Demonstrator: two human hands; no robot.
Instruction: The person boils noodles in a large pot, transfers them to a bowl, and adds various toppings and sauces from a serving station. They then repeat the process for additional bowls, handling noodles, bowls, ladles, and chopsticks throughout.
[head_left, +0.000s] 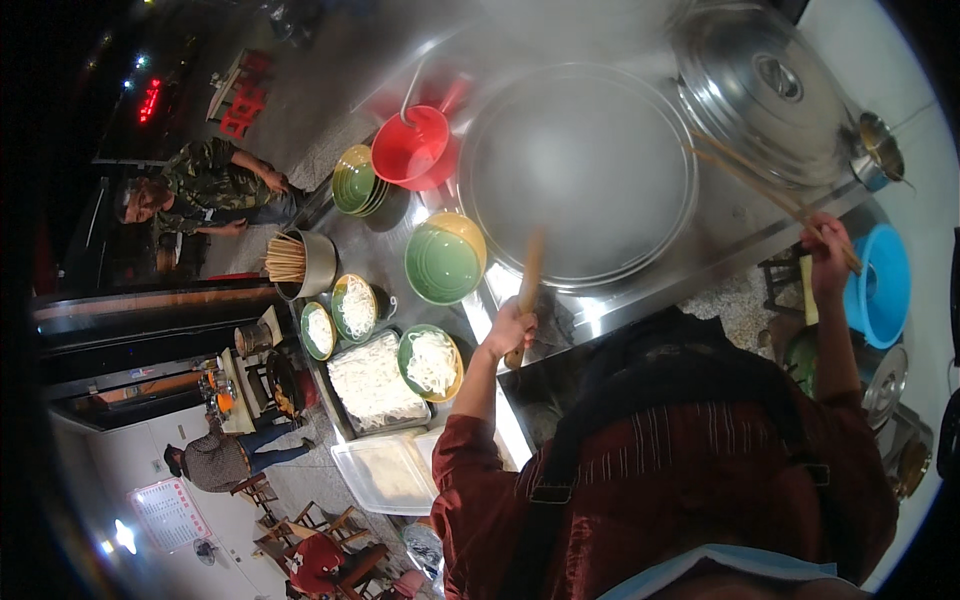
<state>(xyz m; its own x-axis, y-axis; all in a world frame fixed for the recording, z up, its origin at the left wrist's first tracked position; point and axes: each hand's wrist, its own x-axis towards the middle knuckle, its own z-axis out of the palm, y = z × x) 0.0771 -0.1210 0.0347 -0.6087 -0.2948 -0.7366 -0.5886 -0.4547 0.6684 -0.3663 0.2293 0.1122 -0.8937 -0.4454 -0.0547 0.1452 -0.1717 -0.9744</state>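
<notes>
My left hand (513, 330) is closed around a wooden handle (531, 281) whose far end fades into steam over a large round pot (577, 176). In my right hand (827, 244) is a pair of long wooden chopsticks (757, 186), their tips at the pot's right rim. Steam hides what the pot holds. Left of the pot is a green and yellow bowl (445, 259), which looks empty. Noodles fill another bowl (431, 362) and two smaller bowls (355, 307) (319, 331). A metal tray of white noodles (375, 382) lies beside them.
A red plastic bucket (412, 150), stacked bowls (356, 184) and a metal pot of chopsticks (315, 262) stand at the left. A domed metal lid (765, 90), metal cup (877, 154) and blue basin (877, 285) are at right. One person (217, 184) faces the counter; others are farther off.
</notes>
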